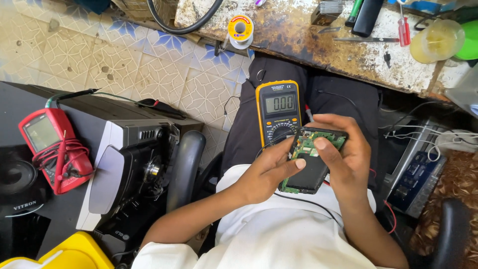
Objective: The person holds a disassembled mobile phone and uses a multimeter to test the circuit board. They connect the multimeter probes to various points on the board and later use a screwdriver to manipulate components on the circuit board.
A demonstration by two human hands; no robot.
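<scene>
Centre frame: left hand (269, 172) and right hand (343, 149) both pinching opened phone (311, 167), green circuit board exposed; yellow multimeter (279, 112) just above on lap; red multimeter (47, 144) far left.

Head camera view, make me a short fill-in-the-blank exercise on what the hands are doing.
1. Both hands, left hand and right hand, hold an opened phone showing a ____ circuit board.
2. The multimeter on the lap has a ____ casing.
3. The multimeter on the speaker is ____.

Missing words: green; yellow; red

Patterned tile floor (149, 74), stained workbench (308, 45)
</scene>
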